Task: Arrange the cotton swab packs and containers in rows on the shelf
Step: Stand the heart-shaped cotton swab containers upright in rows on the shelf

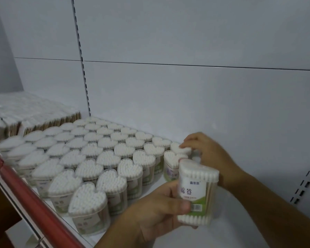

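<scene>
Heart-shaped containers [89, 158] fill the left and middle of the shelf [222, 235] in tight slanting rows, lids touching or nearly so, with no lane between them wide enough for a hand; the only way in is from above their lids. Flat packs [34, 113] close the far left just as tightly. The back panel [186, 95] walls off the rear, and the red rail [34, 203] runs low along the front edge. Bare shelf lies right of the last row, up to the slotted upright [308, 176]. Part of that strip is taken: the right hand [204, 151] bends its fingers over the end container [180, 148] at the back, and the left hand [159, 208] grips a held container [198, 190] just in front.
</scene>
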